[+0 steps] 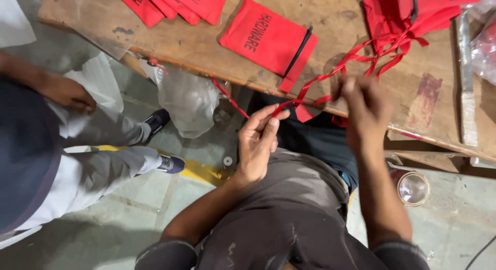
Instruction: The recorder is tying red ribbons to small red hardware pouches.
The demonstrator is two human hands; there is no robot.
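A person stands at a worn wooden bench (330,22), working a red ribbon (330,76) between both hands. The left hand (257,143) pinches the ribbon between thumb and fingertips just below the bench edge; the right hand (366,112) is raised over the edge and blurred, so whether it is closed on the ribbon cannot be told, though strands run to it. The ribbon stretches up and right from the left hand, across the bench, to a heap of red cloth pouches (413,14) at the far corner, where it tangles into several loops. A single flat pouch (268,40) with a black drawstring edge lies between the hands and more pouches (170,4) at the top left.

The ribbon looks thin, light and limp — likely slippery, so a fingertip pinch near the free end seems the surest hold, and a hard pull would probably drag the loose pouches along.

Beside the bench a clear plastic bag (188,99) hangs, and a seated co-worker's hand (70,94) rests on a knee at left.
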